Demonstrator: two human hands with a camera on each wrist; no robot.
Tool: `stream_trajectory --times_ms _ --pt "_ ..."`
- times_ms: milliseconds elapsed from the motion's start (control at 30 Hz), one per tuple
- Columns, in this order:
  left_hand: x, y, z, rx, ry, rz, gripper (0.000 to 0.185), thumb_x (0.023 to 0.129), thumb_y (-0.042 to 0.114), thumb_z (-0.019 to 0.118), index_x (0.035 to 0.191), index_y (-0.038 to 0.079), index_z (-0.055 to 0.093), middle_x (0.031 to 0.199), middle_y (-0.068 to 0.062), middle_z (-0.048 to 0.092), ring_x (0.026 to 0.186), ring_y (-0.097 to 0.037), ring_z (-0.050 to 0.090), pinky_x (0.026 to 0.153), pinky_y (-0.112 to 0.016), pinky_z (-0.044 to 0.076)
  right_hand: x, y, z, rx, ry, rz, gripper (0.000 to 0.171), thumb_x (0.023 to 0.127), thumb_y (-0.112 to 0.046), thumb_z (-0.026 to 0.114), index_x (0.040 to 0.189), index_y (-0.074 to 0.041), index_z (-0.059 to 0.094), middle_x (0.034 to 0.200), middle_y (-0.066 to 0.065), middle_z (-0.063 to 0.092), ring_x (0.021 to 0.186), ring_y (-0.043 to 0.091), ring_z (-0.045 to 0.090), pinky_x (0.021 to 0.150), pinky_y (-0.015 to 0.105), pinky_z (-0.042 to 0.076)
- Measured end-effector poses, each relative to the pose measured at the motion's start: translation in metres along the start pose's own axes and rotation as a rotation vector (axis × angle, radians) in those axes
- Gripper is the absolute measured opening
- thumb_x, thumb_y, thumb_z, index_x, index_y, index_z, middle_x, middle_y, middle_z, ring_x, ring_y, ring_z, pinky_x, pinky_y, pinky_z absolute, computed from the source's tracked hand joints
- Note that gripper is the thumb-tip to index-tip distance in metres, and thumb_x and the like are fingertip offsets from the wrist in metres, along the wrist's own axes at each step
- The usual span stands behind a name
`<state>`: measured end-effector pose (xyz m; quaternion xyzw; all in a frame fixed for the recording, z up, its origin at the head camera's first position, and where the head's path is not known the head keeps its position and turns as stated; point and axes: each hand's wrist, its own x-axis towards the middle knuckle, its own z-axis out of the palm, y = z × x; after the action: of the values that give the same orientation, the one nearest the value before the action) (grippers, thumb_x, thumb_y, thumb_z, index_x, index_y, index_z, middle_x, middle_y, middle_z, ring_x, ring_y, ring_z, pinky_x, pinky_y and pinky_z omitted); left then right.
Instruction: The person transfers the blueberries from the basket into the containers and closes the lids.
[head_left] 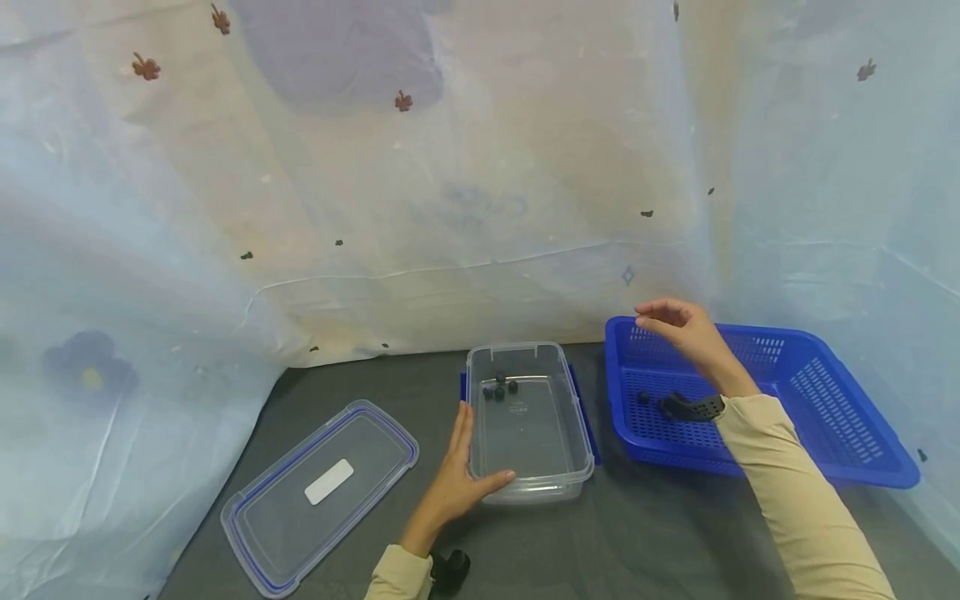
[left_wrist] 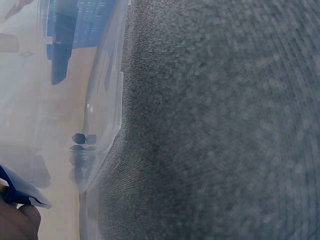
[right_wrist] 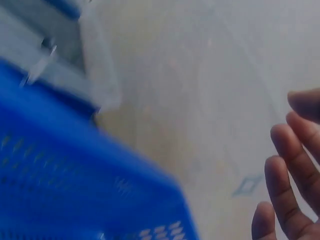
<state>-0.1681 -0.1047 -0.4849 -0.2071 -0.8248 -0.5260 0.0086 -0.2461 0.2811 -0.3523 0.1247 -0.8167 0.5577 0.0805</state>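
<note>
Steadying the clear container (head_left: 528, 417) on the worktop (head_left: 360, 392) in the head view, the left hand (head_left: 457, 479) is cupping its near corner, while the right hand (head_left: 686, 329) is hovering with a relaxed, empty grip above the blue basket (head_left: 825, 400); several dark berries (head_left: 500, 387) are lying inside the container and one berry (head_left: 643, 397) in the basket. The left wrist view is showing the berries through the container wall (left_wrist: 107, 100). The right wrist view is showing loose fingers (right_wrist: 290, 165) over the basket rim. Transferring seems midway; next calls for reaching down and pinching the basket's berry.

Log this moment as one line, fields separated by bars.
left hand: steadies clear container | right hand: open, empty, above blue basket | dark berries: in container | lid: off
</note>
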Motion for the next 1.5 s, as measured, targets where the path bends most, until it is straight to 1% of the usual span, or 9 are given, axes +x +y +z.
stream_trajectory --times_ms 333,400,533,767,967,1067,1267,1400,1500 --pt "0.000 0.000 0.000 0.002 -0.010 -0.007 0.115 0.078 0.040 0.081 0.157 0.012 0.002 0.162 -0.006 -0.008 0.144 -0.032 0.001 0.108 -0.059 0.021 -0.005 0.042 -0.008 -0.133 -0.072 0.063 0.040 0.094 -0.026 0.067 0.121 0.002 0.061 0.110 0.010 0.067 0.095 0.006 0.061 0.083 0.020 0.047" --pt "-0.001 0.000 0.001 0.004 -0.010 -0.003 0.115 0.078 0.040 0.081 0.157 0.012 0.001 0.162 -0.007 -0.007 0.144 -0.032 0.001 0.108 -0.059 0.020 -0.006 0.050 -0.008 -0.130 -0.094 0.067 0.042 0.093 -0.022 0.068 0.122 0.007 0.059 0.113 0.018 0.065 0.094 0.008 0.062 0.084 0.024 0.050" --pt "-0.001 0.000 0.001 0.003 -0.009 0.001 0.116 0.077 0.040 0.081 0.157 0.013 0.001 0.162 -0.008 -0.007 0.144 -0.032 0.001 0.108 -0.059 0.020 -0.009 0.063 -0.008 -0.150 -0.136 0.095 0.043 0.091 -0.019 0.070 0.121 0.010 0.058 0.114 0.025 0.063 0.094 0.014 0.063 0.086 0.034 0.052" --pt "0.000 0.002 0.000 -0.003 -0.002 -0.002 0.116 0.077 0.041 0.081 0.157 0.013 0.001 0.162 -0.008 -0.007 0.144 -0.033 0.001 0.107 -0.060 0.021 -0.009 0.078 -0.010 -0.216 -0.201 0.129 0.037 0.092 -0.016 0.068 0.117 0.011 0.060 0.105 0.018 0.067 0.094 0.025 0.065 0.087 0.043 0.051" --pt "0.000 0.001 0.000 -0.010 -0.001 -0.002 0.116 0.078 0.040 0.081 0.157 0.013 0.001 0.162 -0.007 -0.008 0.144 -0.033 0.001 0.107 -0.060 0.021 -0.003 0.091 -0.012 -0.224 -0.323 0.101 0.028 0.092 -0.007 0.066 0.111 0.013 0.061 0.100 0.018 0.069 0.092 0.027 0.066 0.083 0.036 0.052" --pt "0.000 0.001 0.000 -0.008 -0.003 0.005 0.116 0.078 0.039 0.081 0.157 0.012 0.001 0.162 -0.008 -0.008 0.144 -0.032 0.001 0.107 -0.060 0.021 -0.002 0.096 -0.012 -0.225 -0.363 0.114 0.028 0.091 -0.006 0.067 0.109 0.014 0.061 0.098 0.017 0.069 0.091 0.028 0.067 0.083 0.039 0.052" --pt "0.001 0.000 0.000 -0.001 -0.006 0.013 0.115 0.078 0.039 0.081 0.157 0.011 0.001 0.162 -0.007 -0.008 0.144 -0.032 0.001 0.108 -0.061 0.019 -0.001 0.106 -0.011 -0.288 -0.391 0.167 0.031 0.087 -0.010 0.072 0.106 0.012 0.063 0.096 0.014 0.069 0.090 0.027 0.065 0.087 0.049 0.049" --pt "0.000 0.000 -0.001 -0.003 -0.009 0.004 0.115 0.078 0.039 0.081 0.157 0.012 0.001 0.162 -0.006 -0.008 0.144 -0.032 0.000 0.108 -0.061 0.019 -0.001 0.110 -0.009 -0.295 -0.403 0.178 0.032 0.086 -0.011 0.074 0.105 0.011 0.063 0.098 0.015 0.068 0.092 0.029 0.064 0.086 0.050 0.049" --pt "0.000 0.000 -0.001 -0.003 -0.009 0.000 0.116 0.078 0.039 0.081 0.157 0.014 0.000 0.162 -0.006 -0.009 0.144 -0.033 0.000 0.107 -0.062 0.020 0.000 0.112 -0.008 -0.303 -0.425 0.187 0.032 0.086 -0.012 0.075 0.105 0.011 0.063 0.099 0.014 0.067 0.092 0.028 0.062 0.084 0.047 0.050"
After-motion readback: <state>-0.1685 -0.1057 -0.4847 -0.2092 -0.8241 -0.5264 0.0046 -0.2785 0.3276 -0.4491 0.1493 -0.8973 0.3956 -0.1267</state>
